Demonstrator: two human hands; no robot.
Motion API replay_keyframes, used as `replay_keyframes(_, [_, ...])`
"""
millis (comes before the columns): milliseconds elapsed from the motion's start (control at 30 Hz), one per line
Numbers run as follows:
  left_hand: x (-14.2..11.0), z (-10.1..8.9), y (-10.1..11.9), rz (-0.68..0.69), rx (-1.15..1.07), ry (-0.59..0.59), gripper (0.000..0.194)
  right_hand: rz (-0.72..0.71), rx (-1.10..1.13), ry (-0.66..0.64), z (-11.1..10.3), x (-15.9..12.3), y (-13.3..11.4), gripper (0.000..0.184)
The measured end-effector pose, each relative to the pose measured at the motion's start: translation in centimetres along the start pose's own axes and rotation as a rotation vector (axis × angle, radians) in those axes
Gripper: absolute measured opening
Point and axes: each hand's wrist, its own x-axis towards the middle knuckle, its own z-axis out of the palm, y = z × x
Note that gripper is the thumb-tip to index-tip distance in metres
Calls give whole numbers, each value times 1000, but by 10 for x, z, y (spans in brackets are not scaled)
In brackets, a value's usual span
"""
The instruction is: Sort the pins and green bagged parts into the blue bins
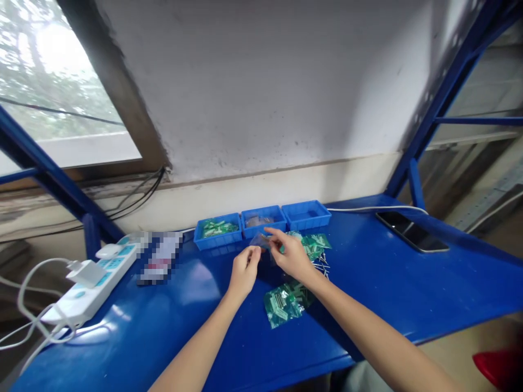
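Both hands meet over the middle of the blue table, just in front of the bins. My left hand (245, 267) is closed, pinching the edge of a small clear plastic bag (258, 239). My right hand (291, 255) is at the bag's other side, thumb and fingers pressed together at its edge; what else they may hold is too small to make out. Below the hands lie green packets (281, 305) with pale strips inside. More green packets (316, 245) lie beyond my right hand, beside a scatter of thin metal pieces (322, 265).
Three blue bins stand along the wall: the left bin (218, 242) with green packets, the middle bin (265, 226) with clear bags, and the right bin (306, 220). A phone (412, 231) lies at right. A white power strip (92, 286) with cables sits at left.
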Motion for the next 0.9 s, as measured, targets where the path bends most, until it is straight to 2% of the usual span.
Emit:
replay_keyframes(67, [1,-1,-4,-51,-50,19,57,-45,-12,-12,4,-3,-2,30])
replay_keyframes(133, [1,-1,-8,-93,-94,50,64,-83,-10,-25,9,-6,-2,27])
replay_keyframes(200, [0,0,-12,-113,-127,76,57,-129,-11,-48,14,-9,-2,28])
replay_keyframes(300, [1,3,-15,-96,-153,81,36,-161,-45,-58,17,-9,2,29])
replay_keyframes(367, [3,5,-15,-68,-163,59,27,-106,-83,-38,15,-8,4,27])
replay_keyframes(500, [7,5,-13,16,-119,-5,21,58,-98,3,8,-2,5,18])
replay_keyframes(600, [7,3,-12,101,-76,13,18,136,-50,0,5,0,1,38])
replay_keyframes(667, [6,4,-13,147,-66,3,15,181,-24,2,6,-1,0,41])
replay_keyframes(800, [5,7,-13,155,-28,-55,13,291,58,-10,9,-3,7,27])
replay_keyframes(900, [5,9,-13,120,9,-78,17,299,57,43,9,-4,13,23])
